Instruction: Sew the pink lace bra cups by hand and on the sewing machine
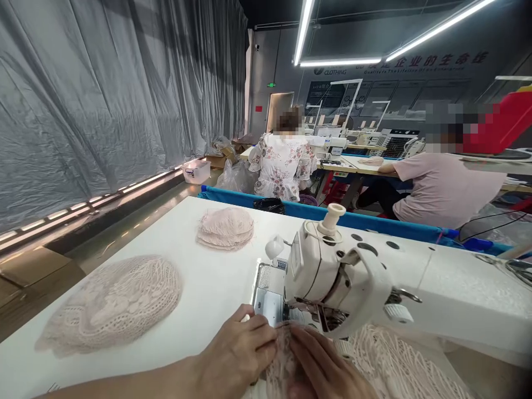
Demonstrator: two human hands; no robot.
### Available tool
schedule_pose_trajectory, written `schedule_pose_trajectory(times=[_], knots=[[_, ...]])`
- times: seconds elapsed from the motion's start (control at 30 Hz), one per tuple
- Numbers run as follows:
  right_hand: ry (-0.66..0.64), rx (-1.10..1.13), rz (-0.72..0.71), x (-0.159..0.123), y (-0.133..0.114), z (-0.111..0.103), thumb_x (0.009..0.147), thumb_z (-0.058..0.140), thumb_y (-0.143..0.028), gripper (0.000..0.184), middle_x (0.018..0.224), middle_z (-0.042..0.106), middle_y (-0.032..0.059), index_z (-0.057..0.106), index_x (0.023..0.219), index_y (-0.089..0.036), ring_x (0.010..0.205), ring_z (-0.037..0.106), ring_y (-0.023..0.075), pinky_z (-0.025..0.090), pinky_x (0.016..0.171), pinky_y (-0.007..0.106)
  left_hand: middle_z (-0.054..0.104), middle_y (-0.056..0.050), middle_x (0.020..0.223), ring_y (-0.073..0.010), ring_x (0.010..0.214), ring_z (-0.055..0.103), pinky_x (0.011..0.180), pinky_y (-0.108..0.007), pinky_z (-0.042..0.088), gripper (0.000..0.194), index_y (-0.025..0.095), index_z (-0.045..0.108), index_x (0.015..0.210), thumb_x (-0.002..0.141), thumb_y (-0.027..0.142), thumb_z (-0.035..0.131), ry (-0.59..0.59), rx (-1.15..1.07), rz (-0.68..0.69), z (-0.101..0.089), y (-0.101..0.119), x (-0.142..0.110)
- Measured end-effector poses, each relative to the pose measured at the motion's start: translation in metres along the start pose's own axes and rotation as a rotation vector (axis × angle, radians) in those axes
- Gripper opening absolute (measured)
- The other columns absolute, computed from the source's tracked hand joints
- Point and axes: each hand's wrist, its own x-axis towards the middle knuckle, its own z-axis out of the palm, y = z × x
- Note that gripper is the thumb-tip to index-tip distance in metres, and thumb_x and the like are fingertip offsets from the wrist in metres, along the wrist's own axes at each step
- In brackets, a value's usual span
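A white sewing machine (332, 271) stands on the table at the right, its needle area partly hidden. Just in front of its presser foot, a pale pink lace piece (279, 360) lies between my hands. My left hand (241, 346) is closed at the left edge of the lace, fingers curled, beside the metal plate (268, 302). Across the lace's right side, my right hand (326, 363) has its fingers together, gripping it; its thumb is mostly hidden. More pale lace (399, 360) lies bunched under the machine arm, right of my right hand.
On the white tabletop (208, 277) sit a large lace pile (120, 305) at left and a smaller stack of pale pieces (226, 227) behind. A blue fabric trough (233, 198) runs along the far edge. Two people (285, 160) sit beyond; a cardboard box (37, 277) stands left.
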Motion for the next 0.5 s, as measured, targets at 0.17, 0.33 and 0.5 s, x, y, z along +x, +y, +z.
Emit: schedule_pose_trajectory(times=[0.17, 0.33, 0.5], knots=[[0.016, 0.003, 0.076, 0.005, 0.013, -0.001, 0.098, 0.034, -0.046, 0.052, 0.119, 0.066, 0.0198, 0.051, 0.129, -0.007, 0.099, 0.069, 0.0266, 0.059, 0.076, 0.029, 0.061, -0.002, 0.09, -0.0134, 0.08, 0.053, 0.081, -0.031, 0.037, 0.01, 0.017, 0.058, 0.093, 0.095, 0.018, 0.048, -0.018, 0.04, 0.019, 0.007, -0.009, 0.007], [0.144, 0.004, 0.046, 0.015, 0.02, -0.013, 0.099, 0.03, -0.049, 0.053, 0.112, 0.069, 0.0188, 0.054, 0.125, -0.009, 0.095, 0.069, 0.0269, 0.058, 0.075, 0.033, 0.062, -0.002, 0.092, -0.0145, 0.082, 0.054, 0.081, -0.031, 0.038, 0.008, 0.017, 0.057, 0.096, 0.094, 0.018, 0.05, -0.047, 0.028, 0.005, 0.007, -0.011, 0.01], [0.041, 0.109, -0.024, 0.004, 0.007, -0.014, 0.097, 0.039, -0.032, 0.035, 0.118, 0.067, 0.0122, 0.056, 0.122, -0.015, 0.098, 0.068, 0.0255, 0.056, 0.083, 0.038, 0.066, -0.004, 0.094, -0.0161, 0.1, 0.056, 0.093, -0.033, 0.034, 0.017, 0.014, 0.055, 0.098, 0.097, 0.01, 0.039, 0.029, -0.111, -0.006, -0.003, -0.008, 0.009]])
